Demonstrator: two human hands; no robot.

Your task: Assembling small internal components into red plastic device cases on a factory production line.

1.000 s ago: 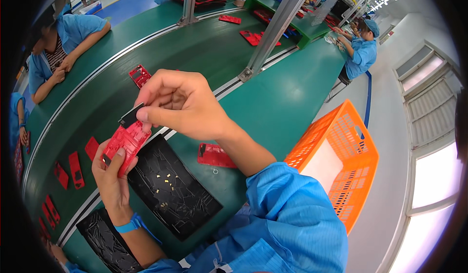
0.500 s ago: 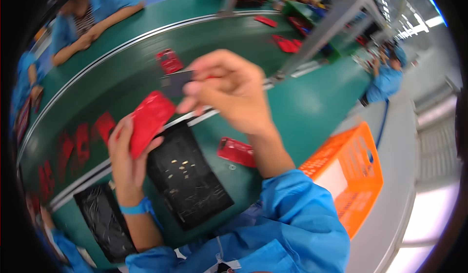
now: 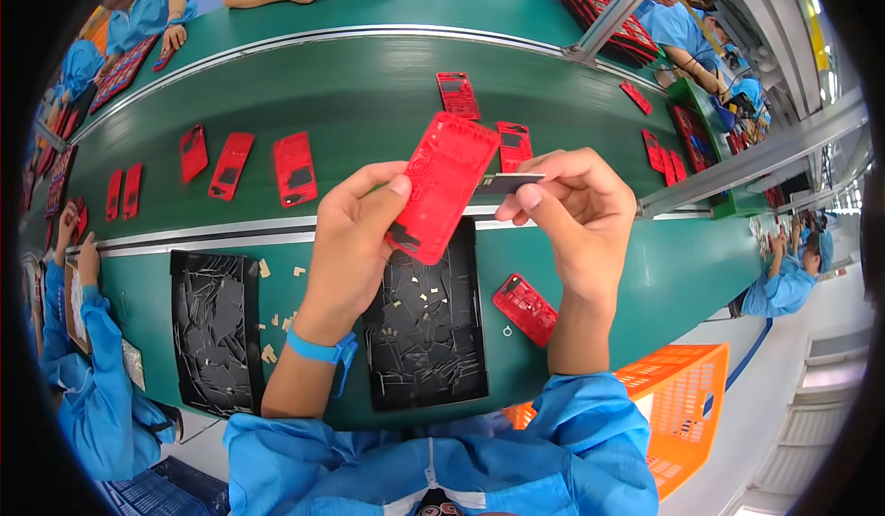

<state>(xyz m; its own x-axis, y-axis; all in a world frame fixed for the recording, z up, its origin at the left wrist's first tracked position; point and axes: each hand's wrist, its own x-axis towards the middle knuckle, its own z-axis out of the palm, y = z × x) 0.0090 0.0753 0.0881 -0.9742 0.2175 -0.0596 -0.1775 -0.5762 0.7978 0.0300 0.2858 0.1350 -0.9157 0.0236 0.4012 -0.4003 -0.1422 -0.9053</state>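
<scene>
My left hand (image 3: 355, 239) is closed on a red plastic housing (image 3: 447, 170), held tilted above the bench with its moulded inner side facing me. A black part shows at its lower corner. Between the thumb and fingers of my right hand (image 3: 590, 225) is a thin dark grey plate (image 3: 514, 182), seen nearly edge-on close to the housing's right edge; whether they touch I cannot tell. Beneath my hands stands a black tray (image 3: 481, 355) of similar dark plates, with small pale pieces on top. Another red housing (image 3: 526, 310) lies beside my right forearm, near a small white ring (image 3: 507, 331).
A second black tray (image 3: 256, 350) of dark plates stands left, with small beige pieces (image 3: 268, 354) beside it. Several red housings lie on the green conveyor belt (image 3: 369, 101) beyond a metal rail. An orange crate (image 3: 687, 405) stands right. Co-workers sit around; a metal post (image 3: 737, 167) crosses at right.
The whole view has swung, shifting the bench and belt within it. The housing now shows its inner side, and the plate, earlier seen broad-face, is nearly edge-on beside it. Both hands keep their holds.
</scene>
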